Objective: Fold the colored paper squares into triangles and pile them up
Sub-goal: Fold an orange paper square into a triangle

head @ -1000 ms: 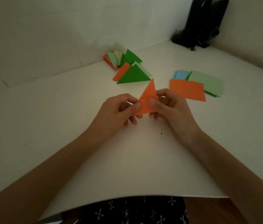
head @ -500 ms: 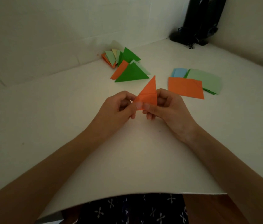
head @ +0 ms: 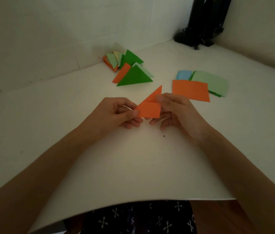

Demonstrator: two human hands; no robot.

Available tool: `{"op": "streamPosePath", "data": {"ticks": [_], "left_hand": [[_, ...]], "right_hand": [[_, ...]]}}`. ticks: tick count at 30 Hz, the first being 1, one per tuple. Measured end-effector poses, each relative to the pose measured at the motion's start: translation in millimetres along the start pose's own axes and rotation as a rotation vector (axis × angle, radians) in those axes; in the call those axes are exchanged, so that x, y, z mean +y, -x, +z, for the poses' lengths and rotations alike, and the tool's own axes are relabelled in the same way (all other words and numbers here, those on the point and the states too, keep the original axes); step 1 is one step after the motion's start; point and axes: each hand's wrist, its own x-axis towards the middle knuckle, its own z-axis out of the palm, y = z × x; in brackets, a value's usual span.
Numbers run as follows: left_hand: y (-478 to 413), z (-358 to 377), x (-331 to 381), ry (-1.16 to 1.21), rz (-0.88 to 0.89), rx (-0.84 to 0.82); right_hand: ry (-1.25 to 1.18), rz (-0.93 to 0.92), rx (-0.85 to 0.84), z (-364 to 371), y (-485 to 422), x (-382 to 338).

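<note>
- White tabletop [head: 133, 159]: left hand [head: 114, 114] and right hand [head: 179, 112] both pinch an orange paper triangle [head: 150, 110], mid-fold.
- Next, probably: press the crease, then add it to the folded-triangle pile [head: 133, 76] beyond the left hand.

Left hand [head: 116, 112] and right hand [head: 175, 110] pinch seemingly half-folded orange paper [head: 150, 107].

I see the folded paper [head: 150, 109] at the table's [head: 133, 166] middle, between the left hand [head: 114, 114] and right hand [head: 177, 112]. Farther back, the triangle pile [head: 130, 70] lies left and the square stack [head: 201, 85] right.
</note>
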Motion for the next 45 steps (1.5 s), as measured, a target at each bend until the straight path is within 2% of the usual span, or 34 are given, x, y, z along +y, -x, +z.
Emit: {"op": "streamPosePath", "data": {"ticks": [3,7,14,21,23,27,33,40,45], "left_hand": [[1.6,1.7,1.6,-0.026,0.007,-0.01],[1.1,4.1,2.5,0.027,0.024,0.013],[2.0,5.6,2.4,-0.004,0.11,-0.001],[-1.2,7.9,-3.1,-0.083,0.113,0.203],[-1.7,7.3,-5.5,-0.026,0.08,0.258],[-4.0,4.6,-6.1,0.192,-0.002,0.354],[0.2,11.5,-1.9,0.233,0.002,0.255],[6.1,18.5,6.0,0.242,0.052,0.116],[6.9,20.2,5.3,0.183,0.036,0.086]], "right_hand": [[0.016,-0.043,0.077,-1.2,-0.3,-1.6],[-0.041,-0.12,0.064,0.4,-0.5,-0.8],[-0.123,-0.041,0.162,3.8,-2.7,4.7],[-0.194,-0.029,0.208,8.2,-4.0,2.8],[-0.161,-0.071,0.154,6.8,-1.5,1.7],[0.041,-0.206,-0.08,6.7,1.2,6.4],[0.259,-0.287,-0.112,13.2,1.1,11.2],[0.141,-0.281,0.095,17.4,0.6,6.3],[0.047,-0.259,0.206,15.2,0.6,4.8]]}}
